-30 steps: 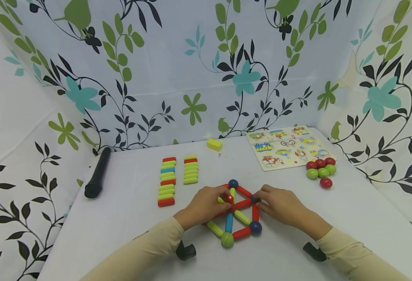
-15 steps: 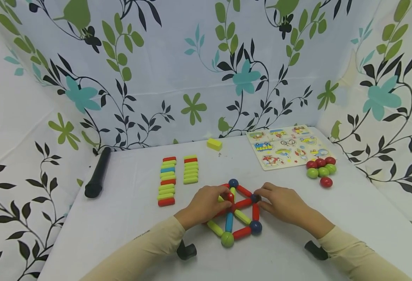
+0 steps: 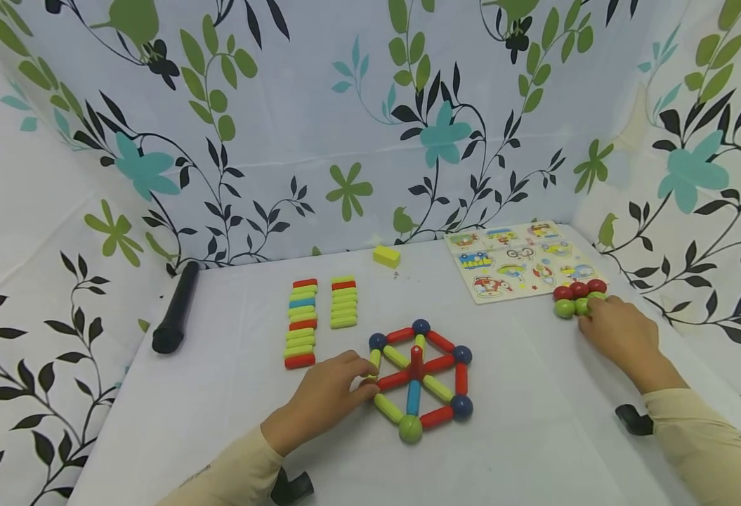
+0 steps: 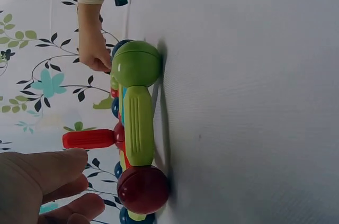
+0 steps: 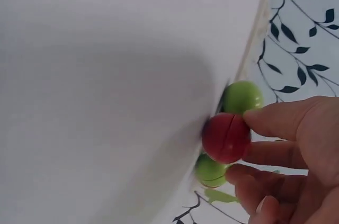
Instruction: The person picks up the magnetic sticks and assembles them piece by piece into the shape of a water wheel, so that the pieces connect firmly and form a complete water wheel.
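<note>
Leafy cloth point(image 3: 250, 140) hangs behind a white table point(image 3: 522, 450), and the wheel point(image 3: 416, 372) of sticks and balls lies flat on that table, right in front of the person. Big change from a second ago: the right hand point(image 3: 623, 337) was over at the wheel's right rim, and now it's well away, out at the spare balls point(image 3: 579, 289) next to the puzzle board point(image 3: 522, 261). Left hand point(image 3: 322, 397) has let go of the upright red stick point(image 3: 416, 351), which stands on its own in the middle. I'd take that as the centre post being done and attention moving to getting another ball for the build, since every rim gap and spoke already looks filled. As for grip, the right wrist view has thumb and fingertips closed around a red ball point(image 5: 226, 138), so it's pinching that one, though I can't tell if it's off the table yet. The left hand isn't gripping anything as far as I can see: fingers fairly straight and relaxed, just beside the dark red corner ball point(image 4: 143, 189) on the wheel's left side. Can't tell whether they're actually touching it, tbh.
</note>
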The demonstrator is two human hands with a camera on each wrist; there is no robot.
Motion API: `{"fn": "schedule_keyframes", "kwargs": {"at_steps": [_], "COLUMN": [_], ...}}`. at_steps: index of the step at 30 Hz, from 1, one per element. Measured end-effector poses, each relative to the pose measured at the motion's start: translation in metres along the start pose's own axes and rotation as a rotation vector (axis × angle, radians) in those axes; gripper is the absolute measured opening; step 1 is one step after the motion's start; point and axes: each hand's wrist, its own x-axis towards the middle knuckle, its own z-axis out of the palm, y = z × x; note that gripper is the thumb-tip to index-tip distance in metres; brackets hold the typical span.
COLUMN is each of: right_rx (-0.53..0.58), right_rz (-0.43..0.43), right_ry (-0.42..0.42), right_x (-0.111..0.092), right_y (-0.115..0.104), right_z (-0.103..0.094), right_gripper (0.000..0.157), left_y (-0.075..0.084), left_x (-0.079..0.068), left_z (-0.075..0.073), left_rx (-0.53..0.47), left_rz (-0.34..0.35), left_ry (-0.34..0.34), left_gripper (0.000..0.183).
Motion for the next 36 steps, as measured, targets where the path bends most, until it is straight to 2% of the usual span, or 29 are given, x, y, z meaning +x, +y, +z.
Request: {"fn": "schedule_keyframes", "kwargs": {"at_steps": [4, 8, 11, 14, 18, 22, 26, 29, 31, 36], "right_rx": [-0.006, 0.002, 0.013, 0.042, 0.164, 0.364, 0.494, 0.514, 0.494, 0.402], "right_rz": [0.023, 0.027, 0.043, 0.022, -0.098, -0.232, -0.418, -0.564, -0.623, -0.665], "right_ry": [-0.067, -0.108, -0.147, -0.120, -0.030, -0.030, -0.031, -0.039, -0.059, -0.095], "right_x": [0.002, -0.001, -0.005, -0.009, -0.013, -0.019, -0.028, -0.033, -0.035, -0.037], "right_y": [0.011, 0.012, 0.009, -0.004, -0.042, -0.096, -0.145, -0.174, -0.190, -0.215], "right_z": [0.004, 0.001, -0.006, -0.014, -0.031, -0.047, -0.048, -0.042, -0.039, -0.028], "right_gripper": [0.027, 0.031, 0.034, 0.037, 0.046, 0.047, 0.039, 0.041, 0.044, 0.046], "left_y": [-0.002, -0.003, -0.003, -0.003, -0.005, -0.007, -0.007, -0.007, -0.007, -0.007], "left_x": [-0.005, -0.009, -0.010, -0.011, -0.011, -0.011, -0.010, -0.010, -0.011, -0.012], "left_z": [0.004, 0.008, 0.009, 0.010, 0.010, 0.011, 0.012, 0.013, 0.014, 0.014], "left_rx": [0.009, 0.018, 0.035, 0.067, 0.111, 0.116, 0.113, 0.114, 0.117, 0.132], "left_rz": [-0.005, 0.005, 0.016, 0.011, 0.000, -0.006, -0.011, -0.014, -0.011, -0.001], "left_ry": [-0.029, -0.013, 0.010, 0.022, 0.026, 0.021, 0.016, 0.014, 0.017, 0.031], "left_gripper": [0.019, 0.017, 0.018, 0.020, 0.025, 0.028, 0.028, 0.028, 0.028, 0.027]}}
